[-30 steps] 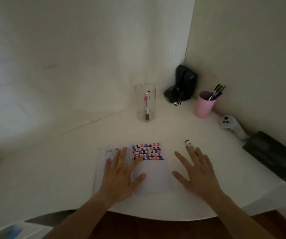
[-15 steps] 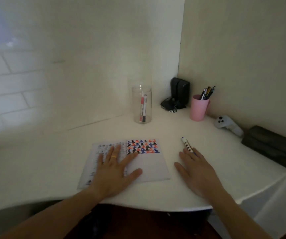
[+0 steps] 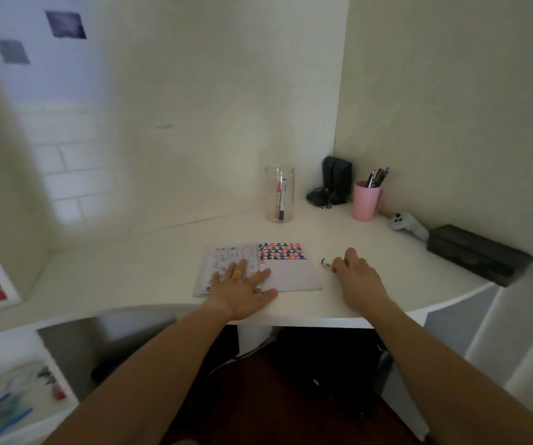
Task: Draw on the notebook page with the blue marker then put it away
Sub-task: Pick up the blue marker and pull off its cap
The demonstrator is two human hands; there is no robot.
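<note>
Though half-hidden, marker (image 3: 325, 262) perhaps gripped.

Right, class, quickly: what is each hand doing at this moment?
Left hand: open, flat on the notebook.
Right hand: fingers curling around the marker on the desk; grip cannot be told.

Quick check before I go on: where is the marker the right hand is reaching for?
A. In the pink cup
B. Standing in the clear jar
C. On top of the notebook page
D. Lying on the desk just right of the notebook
D: the marker lies on the desk beside the notebook, at the fingertips of the right hand.
</note>
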